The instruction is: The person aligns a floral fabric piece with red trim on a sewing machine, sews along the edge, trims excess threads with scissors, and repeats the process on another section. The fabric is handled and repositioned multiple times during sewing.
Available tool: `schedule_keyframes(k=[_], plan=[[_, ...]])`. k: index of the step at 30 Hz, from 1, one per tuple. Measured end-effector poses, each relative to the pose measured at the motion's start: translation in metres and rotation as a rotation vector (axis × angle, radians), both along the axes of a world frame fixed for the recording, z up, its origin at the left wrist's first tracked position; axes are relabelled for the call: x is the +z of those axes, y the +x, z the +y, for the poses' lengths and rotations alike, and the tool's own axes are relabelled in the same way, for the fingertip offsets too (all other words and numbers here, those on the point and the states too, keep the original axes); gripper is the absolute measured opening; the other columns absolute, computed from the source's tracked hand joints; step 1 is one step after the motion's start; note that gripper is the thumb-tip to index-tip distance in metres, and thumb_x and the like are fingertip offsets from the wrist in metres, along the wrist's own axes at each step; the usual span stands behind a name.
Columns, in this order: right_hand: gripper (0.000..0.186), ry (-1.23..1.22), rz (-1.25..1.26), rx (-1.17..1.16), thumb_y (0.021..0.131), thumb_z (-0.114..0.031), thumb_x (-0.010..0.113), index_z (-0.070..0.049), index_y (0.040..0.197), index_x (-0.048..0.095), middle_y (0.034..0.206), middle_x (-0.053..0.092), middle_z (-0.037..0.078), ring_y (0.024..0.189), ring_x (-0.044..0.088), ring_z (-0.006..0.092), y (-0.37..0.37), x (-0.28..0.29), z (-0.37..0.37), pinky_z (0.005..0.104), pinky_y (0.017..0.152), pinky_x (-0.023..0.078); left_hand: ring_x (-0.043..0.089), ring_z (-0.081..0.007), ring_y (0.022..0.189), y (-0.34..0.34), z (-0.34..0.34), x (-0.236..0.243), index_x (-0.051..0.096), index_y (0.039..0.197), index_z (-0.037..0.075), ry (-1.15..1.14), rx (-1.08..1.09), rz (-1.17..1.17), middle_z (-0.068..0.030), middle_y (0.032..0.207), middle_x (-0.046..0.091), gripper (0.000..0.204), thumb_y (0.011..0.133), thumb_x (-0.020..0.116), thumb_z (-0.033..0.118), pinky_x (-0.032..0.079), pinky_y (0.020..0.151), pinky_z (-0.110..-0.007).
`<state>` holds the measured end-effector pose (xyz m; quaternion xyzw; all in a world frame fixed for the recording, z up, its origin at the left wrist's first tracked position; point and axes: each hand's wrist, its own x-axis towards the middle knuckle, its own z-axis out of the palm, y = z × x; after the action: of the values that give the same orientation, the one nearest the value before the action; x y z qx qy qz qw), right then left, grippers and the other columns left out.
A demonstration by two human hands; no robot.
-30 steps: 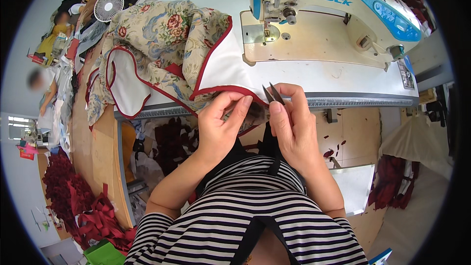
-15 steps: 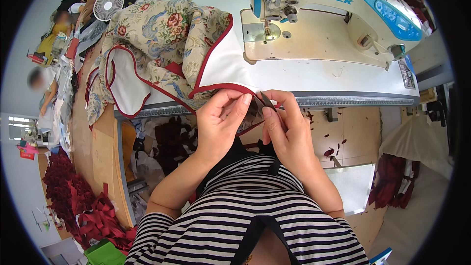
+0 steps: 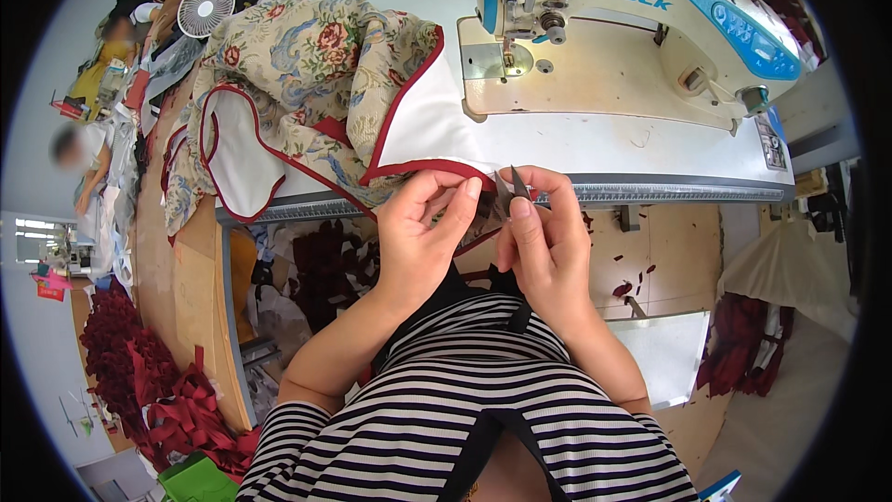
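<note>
A cream cloth with woven flowers, white lining and dark red binding (image 3: pixel 316 56) is spread in folds over the left part of a white desk (image 3: pixel 595 149), with its near edges lying over the front rim. One bound edge is pinched between the thumb and fingers of the left hand (image 3: pixel 426 228), at the front of the desk. A pair of dark metal snips (image 3: pixel 518 184) is gripped in the right hand (image 3: pixel 548 223), just beside that edge; the blades are parted and pointed away from the body. Whether the cloth is touched by the blades cannot be told.

The desk is edged along its front by a grey strip with ruler markings (image 3: pixel 650 193). Its right part is taken up by a white and blue sewing machine (image 3: pixel 641 5), whose needle area is lit. At the far left, a round white fan (image 3: pixel 205 8) is seen near the cloth.

Below, the beige floor (image 3: pixel 683 242) is dotted with small dark red scraps (image 3: pixel 623 289). A large heap of dark red fabric strips (image 3: pixel 186 404) is piled at lower left, near a bright green container (image 3: pixel 197 482). Farther left, a person in a white top (image 3: pixel 96 149) and a person in yellow (image 3: pixel 113 56) can be seen.
</note>
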<state>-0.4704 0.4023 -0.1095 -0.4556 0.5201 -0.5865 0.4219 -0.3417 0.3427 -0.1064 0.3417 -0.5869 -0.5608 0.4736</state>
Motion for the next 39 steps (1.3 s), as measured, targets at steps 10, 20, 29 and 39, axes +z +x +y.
schedule_keyframes(k=[10,20,29,39], plan=[[0.032,-0.023,0.309,-0.214,0.081,-0.019,0.073,-0.002,0.104,0.060,0.062,0.060,0.001,0.050,0.045,0.0033,-0.020,0.009,0.002,0.0203,0.048,0.039,0.054,-0.0031,0.078,0.002,-0.003,-0.001,0.058,0.092,-0.005,0.015,-0.017,-0.048,-0.0014,0.085,0.062,0.008,0.091,0.059,0.003,0.044,0.068,-0.018],[0.017,-0.191,0.106,0.072,0.086,-0.017,0.066,-0.002,0.090,0.060,0.066,0.054,0.003,0.044,0.039,0.0085,-0.029,-0.004,-0.025,0.0221,0.045,0.035,0.058,-0.0070,0.087,0.005,-0.003,-0.010,0.059,0.095,-0.004,-0.129,-0.066,-0.230,-0.0034,0.092,0.064,0.006,0.089,0.058,-0.002,0.046,0.080,-0.021],[0.024,0.070,-0.302,0.246,0.095,-0.012,0.051,-0.001,0.114,0.061,0.052,0.043,-0.006,0.045,0.032,0.0004,-0.037,0.025,-0.023,0.0173,0.043,0.024,0.058,-0.0101,0.065,-0.002,-0.001,-0.012,0.059,0.085,-0.002,-0.269,-0.024,-0.285,-0.0065,0.074,0.064,0.007,0.083,0.065,0.001,0.046,0.060,-0.025],[0.029,-0.188,-0.315,0.108,0.095,-0.014,0.050,0.004,0.117,0.054,0.049,0.043,-0.004,0.038,0.032,0.0030,-0.037,0.029,-0.032,0.0195,0.041,0.024,0.056,-0.0099,0.064,-0.003,0.000,-0.017,0.059,0.086,-0.002,-0.151,-0.086,-0.264,-0.0065,0.076,0.062,0.007,0.085,0.063,0.003,0.046,0.060,-0.024]])
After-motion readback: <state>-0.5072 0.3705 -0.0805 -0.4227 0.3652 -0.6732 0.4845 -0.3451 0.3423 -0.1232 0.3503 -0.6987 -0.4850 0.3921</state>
